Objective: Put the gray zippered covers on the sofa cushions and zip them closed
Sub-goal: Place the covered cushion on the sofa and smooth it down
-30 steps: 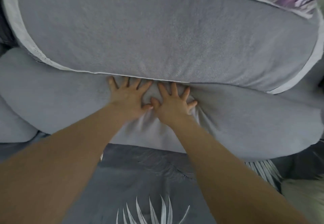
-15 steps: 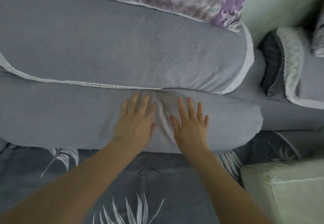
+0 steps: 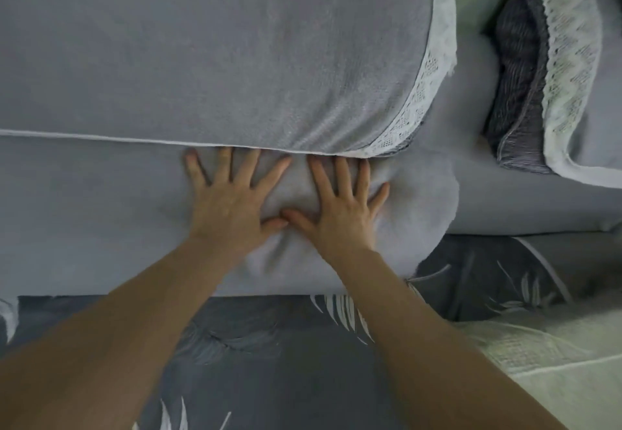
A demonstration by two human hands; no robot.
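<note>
We see the left hand [image 3: 229, 204] and right hand [image 3: 340, 209] spread flat, thumbs touching, pressing the gray-covered cushion [image 3: 101, 221] at mid-frame; above it lies a lace-trimmed cushion [image 3: 235, 59]. A leaf-print sheet [image 3: 269, 345] fills the bottom.

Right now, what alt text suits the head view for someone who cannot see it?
Left hand and right hand press flat, fingers spread, on a gray cushion where it meets a lace-edged cushion. Dark leaf-print fabric lies nearer.

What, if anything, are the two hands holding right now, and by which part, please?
Nothing is held: the left hand and right hand press flat, fingers spread, on the lower gray cushion.
</note>
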